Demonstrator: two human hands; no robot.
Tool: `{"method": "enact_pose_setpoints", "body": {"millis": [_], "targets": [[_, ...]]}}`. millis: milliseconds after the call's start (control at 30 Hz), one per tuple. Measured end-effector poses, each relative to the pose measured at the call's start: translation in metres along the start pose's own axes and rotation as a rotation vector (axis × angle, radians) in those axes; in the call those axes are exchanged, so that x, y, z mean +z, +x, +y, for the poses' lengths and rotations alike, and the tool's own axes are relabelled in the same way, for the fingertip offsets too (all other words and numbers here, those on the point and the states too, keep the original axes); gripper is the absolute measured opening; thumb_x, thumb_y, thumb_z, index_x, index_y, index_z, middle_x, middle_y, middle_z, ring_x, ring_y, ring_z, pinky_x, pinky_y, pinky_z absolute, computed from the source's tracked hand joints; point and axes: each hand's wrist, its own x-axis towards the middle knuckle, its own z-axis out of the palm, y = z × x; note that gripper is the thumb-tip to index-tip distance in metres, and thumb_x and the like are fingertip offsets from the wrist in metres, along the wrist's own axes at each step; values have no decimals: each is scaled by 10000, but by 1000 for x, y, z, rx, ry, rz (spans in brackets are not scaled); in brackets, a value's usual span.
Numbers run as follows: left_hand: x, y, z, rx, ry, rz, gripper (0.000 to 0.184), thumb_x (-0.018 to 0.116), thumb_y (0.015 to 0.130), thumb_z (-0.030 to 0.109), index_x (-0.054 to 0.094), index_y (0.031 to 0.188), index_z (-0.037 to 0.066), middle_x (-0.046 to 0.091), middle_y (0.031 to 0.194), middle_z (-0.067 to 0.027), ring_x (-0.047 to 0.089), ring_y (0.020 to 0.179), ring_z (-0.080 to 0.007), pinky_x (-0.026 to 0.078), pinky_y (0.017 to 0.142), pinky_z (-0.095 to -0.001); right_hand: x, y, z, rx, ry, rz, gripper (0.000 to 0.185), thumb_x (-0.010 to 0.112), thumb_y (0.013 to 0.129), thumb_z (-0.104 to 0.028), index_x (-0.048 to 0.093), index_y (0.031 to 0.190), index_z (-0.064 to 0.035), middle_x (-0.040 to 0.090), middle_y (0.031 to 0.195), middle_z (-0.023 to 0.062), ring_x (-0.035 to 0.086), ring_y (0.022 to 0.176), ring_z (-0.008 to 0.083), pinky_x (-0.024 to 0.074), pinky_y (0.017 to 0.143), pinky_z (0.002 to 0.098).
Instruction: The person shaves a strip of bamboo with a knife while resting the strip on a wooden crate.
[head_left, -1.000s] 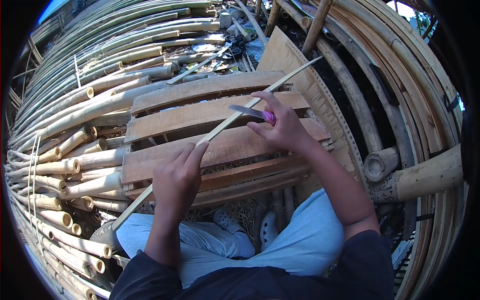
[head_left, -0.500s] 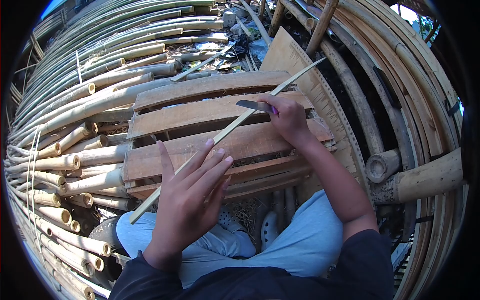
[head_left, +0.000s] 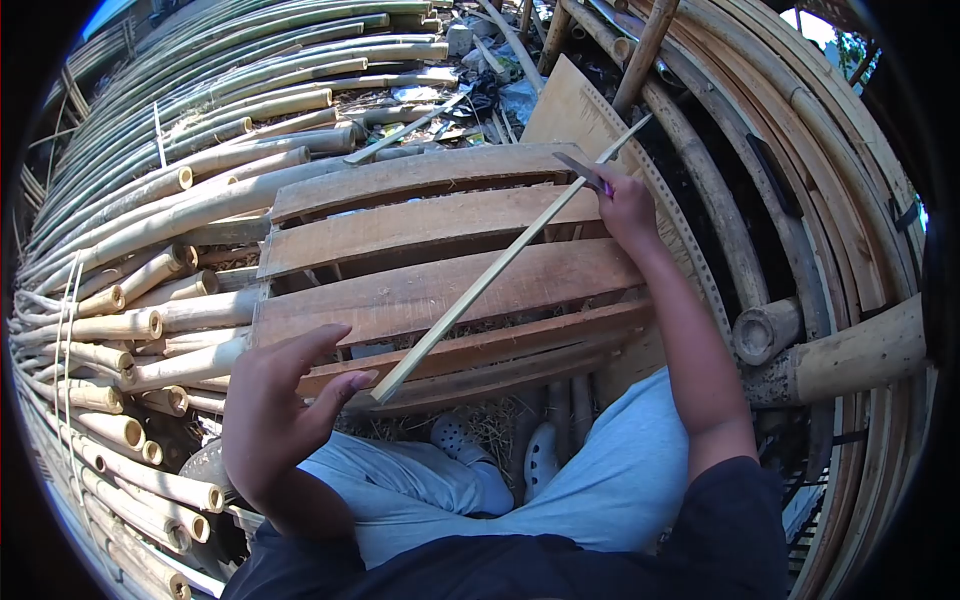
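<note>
Strip [head_left: 480, 288] in 1 pc, amt left unclear; L hand [head_left: 272, 408] fingers wide by near end, R hand [head_left: 630, 212] fingers gripping knife [head_left: 578, 171].

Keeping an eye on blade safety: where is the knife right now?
In the head view, the knife is above right of centre, in the right hand, crossing the pale strip.

My 2 hands are well apart. I hold my left hand [head_left: 275, 405] low and close to my body, thumb and index finger parted, the other fingers mostly hidden. My left forearm [head_left: 305, 505] looks short from here, the wrist bent. My right forearm [head_left: 692, 320] slants forward and inward, farther out, and my right hand [head_left: 628, 208] is curled into a firm grip.
</note>
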Motion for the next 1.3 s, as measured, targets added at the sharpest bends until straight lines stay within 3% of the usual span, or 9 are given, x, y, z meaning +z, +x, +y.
{"method": "enact_pose_setpoints", "body": {"millis": [167, 300, 367, 567, 700, 967, 1133, 1233, 1300], "targets": [[26, 27, -12, 411, -84, -167, 654, 838, 763, 330, 615, 1292, 16, 715, 1075, -226, 678, 955, -454, 547, 798, -456, -4, 2, 5, -19, -17, -11, 283, 628, 894, -70, 739, 1129, -181, 703, 881, 208, 694, 845, 392, 538, 729, 492], [21, 29, -3, 487, -169, -243, 661, 829, 769, 335, 608, 1306, 18, 715, 960, -224, 676, 892, -453, 541, 760, -467, -11, 2, 7, 15, -37, -26, 276, 632, 896, -74, 741, 1126, -181, 706, 904, 208, 696, 859, 385, 539, 737, 485], [22, 30, 7, 337, -149, -475, 584, 812, 787, 349, 638, 1237, 18, 677, 790, -206, 667, 782, -427, 524, 700, -475, -13, 4, 9, 27, -40, -24, 271, 637, 905, -81, 733, 1144, -166, 697, 905, 218, 688, 871, 395, 531, 740, 476], [53, 33, 4, 423, -32, -312, 235, 722, 824, 110, 666, 1035, 24, 641, 708, -165, 657, 715, -382, 506, 656, -464, -13, 8, 16, 67, 17, -27, 277, 634, 913, -82, 725, 1164, -154, 700, 942, 218, 686, 912, 396, 530, 764, 471], [56, 35, 18, 395, 4, -326, 174, 668, 840, 100, 659, 990, 13, 649, 727, -170, 665, 732, -389, 521, 670, -466, -19, 6, 11, 98, -2, -41, 285, 635, 911, -86, 726, 1171, -160, 712, 969, 205, 691, 935, 384, 537, 790, 472], [66, 41, 9, 525, -154, -245, 288, 535, 916, 113, 663, 1125, -37, 694, 1054, -260, 661, 1044, -442, 477, 1059, -510, -30, 3, -3, 101, 65, -28, 283, 647, 913, -96, 701, 1190, -76, 706, 939, 235, 700, 898, 380, 541, 778, 447], [92, 60, -17, 537, -159, -230, 363, 402, 1002, 133, 645, 1199, -52, 686, 1169, -245, 626, 1195, -409, 438, 1106, -494, -38, -11, -39, 104, 228, 33, 159, 680, 910, -105, 661, 977, 37, 674, 799, 227, 685, 762, 371, 507, 678, 453], [110, 63, -23, 253, -655, -110, 338, 447, 1036, 185, 649, 1202, -29, 720, 1103, -194, 705, 1062, -313, 510, 1001, -414, -46, -31, -76, -96, 353, -8, 157, 682, 917, -110, 605, 887, 24, 655, 762, 205, 659, 701, 378, 476, 628, 465], [118, 66, -30, 243, -650, -86, 329, 461, 1036, 187, 661, 1187, -26, 730, 1044, -190, 718, 1008, -292, 531, 935, -393, -50, -43, -94, -208, 368, -247, 140, 669, 931, -114, 617, 934, 16, 654, 769, 207, 648, 698, 407, 481, 623, 461]]}}
